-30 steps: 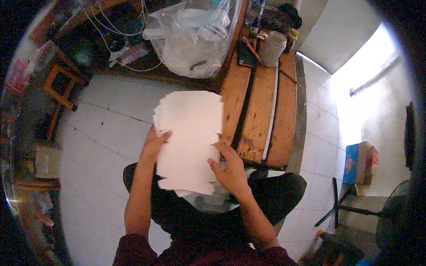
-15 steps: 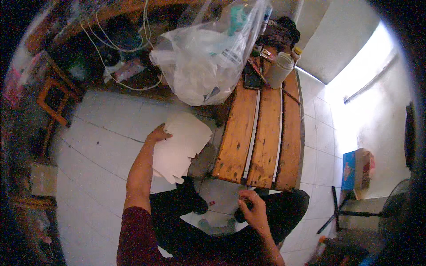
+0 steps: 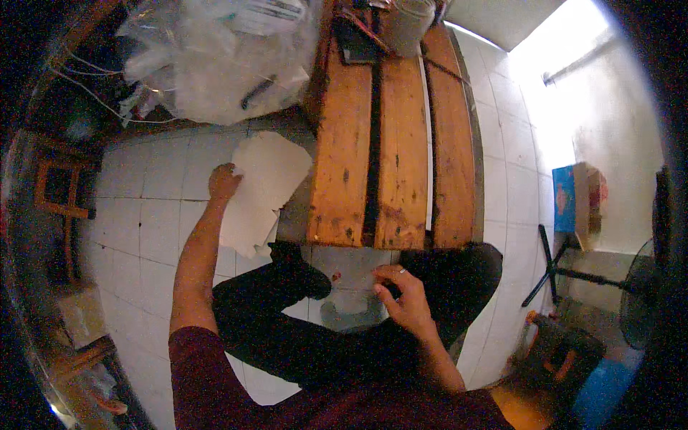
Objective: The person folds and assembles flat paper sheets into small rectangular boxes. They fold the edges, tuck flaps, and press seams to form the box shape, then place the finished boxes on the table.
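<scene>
My left hand (image 3: 226, 183) is closed on the left edge of a loose stack of white paper sheets (image 3: 265, 172). The thumb lies on top, and the fingers are hidden underneath. Uneven, notched edges show at the stack's lower right, beside the slatted wooden bench (image 3: 401, 158). Over my lap, just before the bench's near end, my right hand (image 3: 405, 297) is loosely curled, with a ring on one finger. A gap shows between its thumb and fingers, and I see nothing held there.
A large clear plastic bag (image 3: 222, 64) of white items sits at the far left. On the bench's far end are a dark flat case (image 3: 358, 43) and a cloudy plastic container (image 3: 408, 29). A blue-sided box (image 3: 566, 201) and a fan (image 3: 638, 287) stand to the right.
The view has shifted, so the bag and bench sit higher and further left. My left hand keeps its hold on the paper sheets. My right hand stays curled over my lap.
</scene>
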`<act>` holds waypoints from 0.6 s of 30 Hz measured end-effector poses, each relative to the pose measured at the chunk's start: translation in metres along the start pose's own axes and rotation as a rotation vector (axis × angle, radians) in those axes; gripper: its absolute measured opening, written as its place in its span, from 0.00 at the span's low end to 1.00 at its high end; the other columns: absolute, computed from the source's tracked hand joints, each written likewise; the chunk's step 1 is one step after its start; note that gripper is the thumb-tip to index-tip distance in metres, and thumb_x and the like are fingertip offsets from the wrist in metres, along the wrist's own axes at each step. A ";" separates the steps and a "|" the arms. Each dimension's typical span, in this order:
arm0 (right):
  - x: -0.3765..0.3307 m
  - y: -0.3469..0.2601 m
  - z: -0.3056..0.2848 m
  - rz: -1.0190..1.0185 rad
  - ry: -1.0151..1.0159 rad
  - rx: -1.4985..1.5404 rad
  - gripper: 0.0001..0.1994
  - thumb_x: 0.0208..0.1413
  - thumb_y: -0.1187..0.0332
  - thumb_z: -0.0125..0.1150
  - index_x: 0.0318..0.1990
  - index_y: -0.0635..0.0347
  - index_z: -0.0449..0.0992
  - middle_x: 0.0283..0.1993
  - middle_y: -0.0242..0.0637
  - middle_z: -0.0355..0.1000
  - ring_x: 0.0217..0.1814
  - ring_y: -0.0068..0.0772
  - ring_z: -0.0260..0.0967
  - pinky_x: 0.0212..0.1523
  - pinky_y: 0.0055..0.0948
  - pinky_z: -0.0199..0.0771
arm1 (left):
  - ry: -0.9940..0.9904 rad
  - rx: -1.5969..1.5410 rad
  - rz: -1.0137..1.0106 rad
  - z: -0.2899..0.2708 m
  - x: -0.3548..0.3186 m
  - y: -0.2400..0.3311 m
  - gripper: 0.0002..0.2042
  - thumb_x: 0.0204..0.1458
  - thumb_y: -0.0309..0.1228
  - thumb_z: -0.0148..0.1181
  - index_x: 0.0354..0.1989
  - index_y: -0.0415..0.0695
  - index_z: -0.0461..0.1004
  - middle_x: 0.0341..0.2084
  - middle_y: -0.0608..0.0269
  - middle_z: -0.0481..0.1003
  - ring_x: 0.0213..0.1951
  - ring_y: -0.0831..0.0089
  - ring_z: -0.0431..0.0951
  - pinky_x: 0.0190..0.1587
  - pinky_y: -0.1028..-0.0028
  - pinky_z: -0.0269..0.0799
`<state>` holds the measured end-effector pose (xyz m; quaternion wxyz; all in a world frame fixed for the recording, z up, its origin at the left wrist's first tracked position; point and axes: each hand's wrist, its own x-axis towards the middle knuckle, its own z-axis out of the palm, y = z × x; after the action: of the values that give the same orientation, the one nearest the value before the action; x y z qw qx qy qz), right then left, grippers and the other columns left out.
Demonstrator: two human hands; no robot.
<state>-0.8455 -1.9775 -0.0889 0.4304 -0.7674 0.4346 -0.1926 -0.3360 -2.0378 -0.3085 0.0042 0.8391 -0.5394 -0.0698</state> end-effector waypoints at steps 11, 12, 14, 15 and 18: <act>-0.016 -0.006 -0.047 0.119 0.071 0.075 0.12 0.49 0.73 0.60 0.43 0.61 0.75 0.43 0.44 0.74 0.46 0.46 0.72 0.47 0.35 0.71 | -0.022 -0.182 0.010 -0.019 -0.009 0.020 0.33 0.36 0.44 0.70 0.51 0.42 0.69 0.41 0.52 0.75 0.44 0.60 0.75 0.48 0.65 0.71; -0.016 -0.007 -0.050 0.124 0.074 0.093 0.12 0.49 0.74 0.61 0.43 0.61 0.75 0.42 0.44 0.74 0.45 0.45 0.72 0.47 0.34 0.71 | -0.043 -0.134 0.029 -0.019 -0.006 0.018 0.32 0.36 0.44 0.71 0.49 0.42 0.69 0.41 0.53 0.75 0.44 0.60 0.74 0.48 0.65 0.71; -0.009 -0.015 -0.061 0.041 0.063 0.135 0.12 0.48 0.75 0.58 0.42 0.64 0.75 0.42 0.44 0.74 0.44 0.40 0.72 0.47 0.32 0.70 | -0.025 -0.011 0.085 -0.014 0.002 -0.009 0.30 0.34 0.44 0.72 0.45 0.42 0.70 0.40 0.54 0.75 0.44 0.59 0.73 0.48 0.64 0.71; -0.005 -0.021 -0.069 0.013 0.060 0.148 0.12 0.47 0.76 0.57 0.41 0.65 0.75 0.42 0.44 0.74 0.43 0.38 0.72 0.46 0.31 0.70 | -0.062 -0.041 0.078 -0.013 0.004 -0.013 0.29 0.34 0.45 0.71 0.45 0.42 0.70 0.40 0.55 0.74 0.45 0.59 0.72 0.48 0.64 0.70; 0.021 -0.034 -0.109 -0.044 0.126 -0.011 0.10 0.46 0.76 0.58 0.39 0.64 0.76 0.39 0.42 0.75 0.44 0.38 0.72 0.46 0.32 0.70 | -0.095 -0.094 0.045 -0.011 0.005 -0.014 0.29 0.36 0.47 0.69 0.44 0.41 0.71 0.40 0.57 0.74 0.46 0.58 0.71 0.50 0.63 0.68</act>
<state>-0.8897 -2.0403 -0.0019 0.3937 -0.7654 0.4448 -0.2476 -0.3200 -2.0374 -0.2997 0.0196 0.8215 -0.5537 -0.1346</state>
